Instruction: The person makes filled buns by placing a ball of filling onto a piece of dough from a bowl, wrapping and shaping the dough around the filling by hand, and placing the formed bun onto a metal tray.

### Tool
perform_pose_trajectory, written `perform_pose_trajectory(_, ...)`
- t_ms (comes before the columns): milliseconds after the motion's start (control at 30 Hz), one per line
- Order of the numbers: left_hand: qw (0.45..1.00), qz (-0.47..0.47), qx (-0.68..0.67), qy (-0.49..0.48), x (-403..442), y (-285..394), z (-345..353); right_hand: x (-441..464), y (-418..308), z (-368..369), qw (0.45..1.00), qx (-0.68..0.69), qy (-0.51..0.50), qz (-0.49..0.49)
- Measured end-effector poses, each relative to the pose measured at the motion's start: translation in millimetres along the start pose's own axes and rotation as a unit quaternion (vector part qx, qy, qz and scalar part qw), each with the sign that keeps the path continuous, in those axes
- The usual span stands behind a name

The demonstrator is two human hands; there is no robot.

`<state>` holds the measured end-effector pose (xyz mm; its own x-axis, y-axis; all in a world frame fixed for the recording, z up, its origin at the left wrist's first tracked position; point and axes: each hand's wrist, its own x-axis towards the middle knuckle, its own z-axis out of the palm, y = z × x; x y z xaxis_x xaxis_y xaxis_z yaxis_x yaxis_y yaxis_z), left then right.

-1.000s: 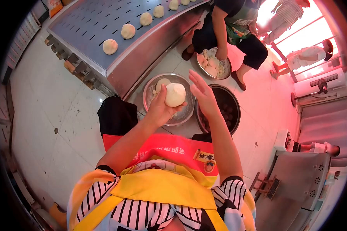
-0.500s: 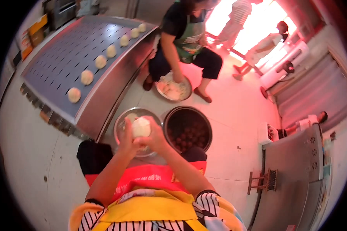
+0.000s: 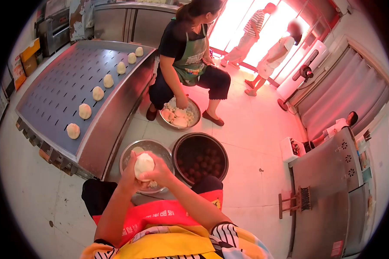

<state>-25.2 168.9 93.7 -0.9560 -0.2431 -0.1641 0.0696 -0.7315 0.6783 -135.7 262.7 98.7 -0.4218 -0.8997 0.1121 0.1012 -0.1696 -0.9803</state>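
Observation:
A round ball of pale dough point(image 3: 144, 165) is cupped between my two hands, over a metal bowl point(image 3: 126, 152). My left hand point(image 3: 128, 176) wraps it from the left and below. My right hand point(image 3: 160, 171) presses on its right side, the thumb lying across the lower front. Behind my hands, the bowl contains some pale dough, mostly hidden. Just right of it stands a large dark pot point(image 3: 175, 160) with several dark round balls point(image 3: 205, 164) in it.
Ahead, a seated co-worker point(image 3: 188, 56) reaches into a metal basin point(image 3: 197, 115) of dough pieces. Left is a slotted metal table point(image 3: 52, 86) with several dough balls point(image 3: 85, 111) along its edge. Two people stand by the bright doorway. A small stool point(image 3: 296, 202) and a steel cabinet point(image 3: 324, 203) are right.
My view has tilted up and shifted, so the scene sits lower and further left. My hands still hold the dough ball, with my right thumb now across its front.

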Motion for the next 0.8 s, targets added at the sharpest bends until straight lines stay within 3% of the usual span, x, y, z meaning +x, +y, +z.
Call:
perform_pose_trajectory(33, 0.999, -0.024, -0.01, -0.038, -2, 2, 0, -1, -4, 1, 0.999, 0.002, -0.011, 0.038)
perform_pose_trajectory(67, 1.0, 0.005, -0.006, 0.025, 3, -7, -2, -3, -8, 7, 0.997, 0.009, 0.024, 0.077)
perform_pose_trajectory(167, 0.972, 0.052, -0.131, 0.186, 5, -9, 25, -6, -6, 19, 0.977, -0.19, 0.099, -0.024)
perform_pose_trajectory(267, 0.987, 0.06, -0.002, 0.149, -9, 3, 23, -8, -11, 16, 0.998, -0.007, -0.004, -0.067)
perform_pose_trajectory(367, 0.987, 0.022, -0.09, 0.129, -3, -6, 10, -6, 0, 15, 1.0, -0.019, 0.001, 0.022)
perform_pose_trajectory(467, 0.983, 0.092, -0.088, 0.133, 3, -19, -3, -5, 0, 23, 0.97, -0.217, 0.072, -0.087)
perform_pose_trajectory(567, 0.991, 0.036, -0.027, 0.122, -19, 4, 24, -7, 0, 18, 0.996, -0.07, 0.016, -0.058)
perform_pose_trajectory(667, 0.983, -0.025, -0.092, 0.159, -14, 4, 28, -7, 0, 21, 0.999, -0.023, 0.02, 0.018)
perform_pose_trajectory(700, 0.984, 0.01, -0.086, 0.156, -11, 2, 26, -6, 1, 23, 0.988, -0.132, 0.057, -0.048)
perform_pose_trajectory(767, 0.983, 0.081, -0.074, 0.15, -2, -9, 14, -6, 3, 27, 0.914, -0.341, 0.127, -0.177)
perform_pose_trajectory(800, 0.982, 0.076, -0.068, 0.158, 0, -16, 6, -7, 2, 27, 0.933, -0.308, 0.111, -0.151)
